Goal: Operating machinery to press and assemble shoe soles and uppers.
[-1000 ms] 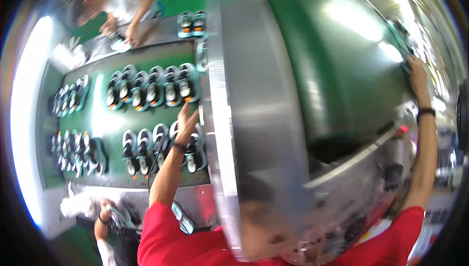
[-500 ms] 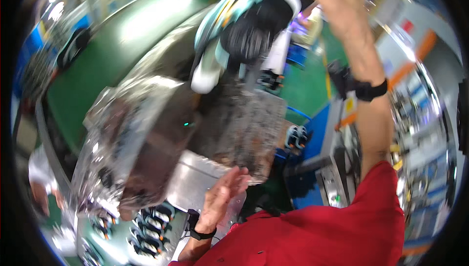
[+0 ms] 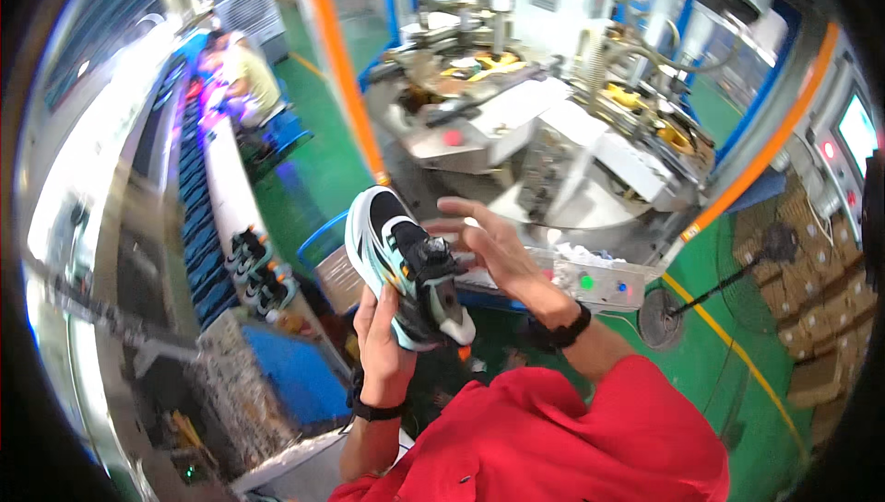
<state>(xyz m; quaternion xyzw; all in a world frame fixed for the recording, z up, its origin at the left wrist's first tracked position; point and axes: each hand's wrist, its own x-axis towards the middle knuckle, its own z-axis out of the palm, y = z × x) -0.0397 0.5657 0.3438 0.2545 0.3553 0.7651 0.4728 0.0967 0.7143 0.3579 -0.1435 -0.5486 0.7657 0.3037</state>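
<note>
My left hand point(image 3: 383, 354) grips a sneaker point(image 3: 369, 242) from below, with the thumb and fingers along its sole side. The shoe has a black upper, a thick white and mint sole and small orange accents. It is held upright in front of my chest, sole edge to the left. My right hand point(image 3: 498, 255) is just right of the shoe, fingers spread. Its fingertips are close to the black upper; whether they touch it I cannot tell. Both wrists wear black bands.
Ahead stands a large machine with metal stations point(image 3: 562, 161) and a control box point(image 3: 599, 283) with coloured buttons. On the left, a conveyor point(image 3: 198, 216) runs away beside more shoes point(image 3: 256, 267). A seated person point(image 3: 249, 82) works farther off. A fan point(image 3: 660, 318) and stacked cartons point(image 3: 820, 318) stand right.
My view has swung right from the plastic-covered machine to the larger one. The sneaker has come down from my raised right hand into my left, and the right hand has let go.
</note>
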